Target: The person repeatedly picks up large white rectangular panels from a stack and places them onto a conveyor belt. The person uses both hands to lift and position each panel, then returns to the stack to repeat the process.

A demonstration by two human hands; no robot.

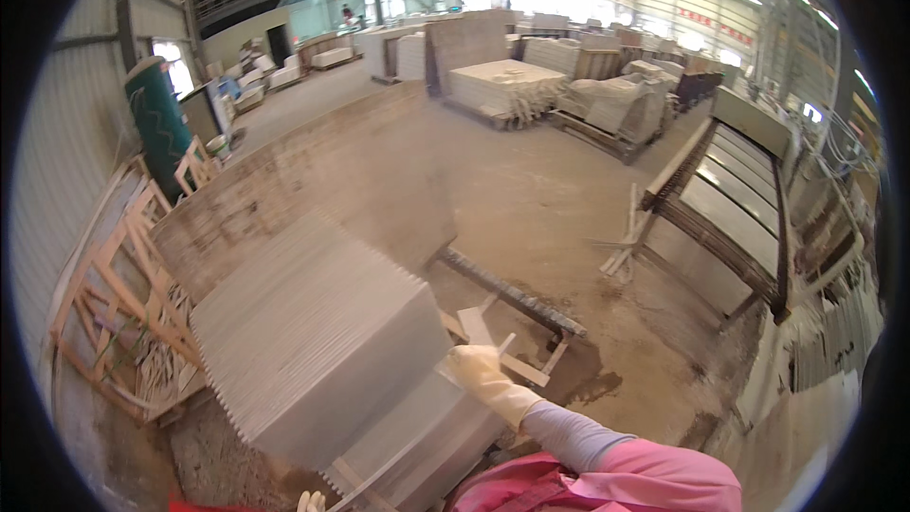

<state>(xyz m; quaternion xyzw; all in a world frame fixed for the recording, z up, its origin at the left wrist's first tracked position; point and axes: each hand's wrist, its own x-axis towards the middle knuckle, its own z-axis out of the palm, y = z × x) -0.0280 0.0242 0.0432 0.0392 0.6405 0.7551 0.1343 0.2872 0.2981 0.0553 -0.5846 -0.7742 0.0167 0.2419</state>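
- The near slab, a pale piece on the wearer's side of the large slab stack, is touched at its far right corner by the gloved right hand; the fingers are seen curled at the edge, but whether the corner is firmly gripped cannot be told.
- Only the fingertips of the left hand are shown, at the lower border, on the wearer's side of the large slab stack; whether anything is held by them cannot be told.
- From the right hand, the near slab's body is laid out toward the wearer and to the left; its far corner is nearer the right hand, its near end the left.
- Its long axis appears to be pointed from lower left to upper right, roughly in line with the ridged edges of the large slab stack.
- A wooden strip is seen near the slab's lower left end, on the wearer's side of the large slab stack.
- Loose timber pieces and a ridged rail are placed to the right of the large slab stack.
- A wooden frame is stood to its left.
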